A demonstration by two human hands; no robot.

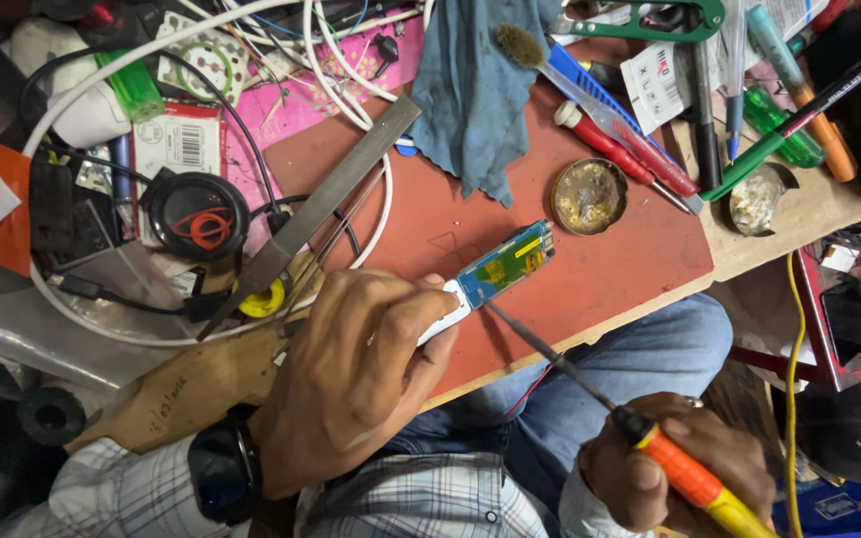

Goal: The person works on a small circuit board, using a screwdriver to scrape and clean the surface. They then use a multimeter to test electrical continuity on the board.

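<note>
Plainly, the circuit board lies on the red mat, its near end pinched under the curled fingers of the left hand — thumb and forefinger closed on its white casing. Just beside that grip, the soldering iron tip touches the board's lower edge; the right hand wraps shut round its orange handle — a round tin sits beyond

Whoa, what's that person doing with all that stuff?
A person sits at a messy bench. Their left hand pins down a small device with a bare circuit board on a red mat. Their right hand holds an orange-handled soldering iron, its tip touching the board's edge.
</note>
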